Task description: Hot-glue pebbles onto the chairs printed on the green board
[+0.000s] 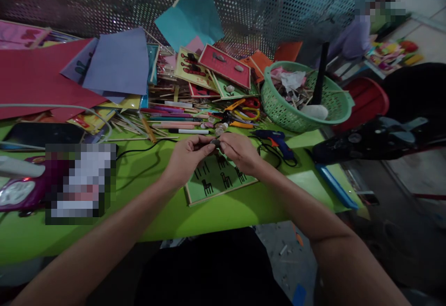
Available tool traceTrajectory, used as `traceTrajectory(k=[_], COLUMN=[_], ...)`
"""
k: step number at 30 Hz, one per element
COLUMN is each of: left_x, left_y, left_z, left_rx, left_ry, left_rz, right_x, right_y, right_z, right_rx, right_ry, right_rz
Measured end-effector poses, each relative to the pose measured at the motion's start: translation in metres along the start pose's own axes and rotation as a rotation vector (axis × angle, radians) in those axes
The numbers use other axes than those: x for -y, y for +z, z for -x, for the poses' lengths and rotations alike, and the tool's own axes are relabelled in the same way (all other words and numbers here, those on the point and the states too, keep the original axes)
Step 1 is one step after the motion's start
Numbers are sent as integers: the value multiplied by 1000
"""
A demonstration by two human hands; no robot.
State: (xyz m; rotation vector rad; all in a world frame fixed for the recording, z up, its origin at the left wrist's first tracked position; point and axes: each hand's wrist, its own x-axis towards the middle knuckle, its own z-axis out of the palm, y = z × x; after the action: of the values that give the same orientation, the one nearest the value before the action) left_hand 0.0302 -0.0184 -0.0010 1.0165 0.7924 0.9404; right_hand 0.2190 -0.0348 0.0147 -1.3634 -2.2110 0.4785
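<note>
Over a green card with black chair drawings and thin stick edging, my two hands meet. Between the fingertips of my left hand is a small dark grey pebble. My right hand pinches the same pebble from the other side, its fingers curled. Parts of the card's upper edge are hidden by the hands. Just behind the fingers lie a few pale pebbles and a marker. A blue glue gun rests to the right of my right hand.
Pens, sticks, scissors and framed cards crowd the back. A green basket holds scraps at right, beside a black fan-like object. Coloured paper, a phone and a purple device are at left.
</note>
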Motion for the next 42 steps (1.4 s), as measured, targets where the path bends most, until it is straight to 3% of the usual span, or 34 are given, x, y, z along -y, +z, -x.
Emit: traceTrajectory(k=[8,17,28,35,42], left_x=[-4,2,-5,-4,-5], left_y=[0,-1,-2,-2,-1], left_z=[1,0,0,1,-2], left_rx=[11,15,-31,-33,-25], left_ry=[49,89,78,77,-11], left_rz=[12,-92,-56,-101,-22], right_x=[2,0,3,3,9], right_y=[-1,2,2,1,-6], right_z=[2,1,2,-1,1], right_rx=[-19,-3,-67,-79,-204], right_ry=[34,-7,31,-31,77], right_rz=[-338,-125,-282,-15,-199])
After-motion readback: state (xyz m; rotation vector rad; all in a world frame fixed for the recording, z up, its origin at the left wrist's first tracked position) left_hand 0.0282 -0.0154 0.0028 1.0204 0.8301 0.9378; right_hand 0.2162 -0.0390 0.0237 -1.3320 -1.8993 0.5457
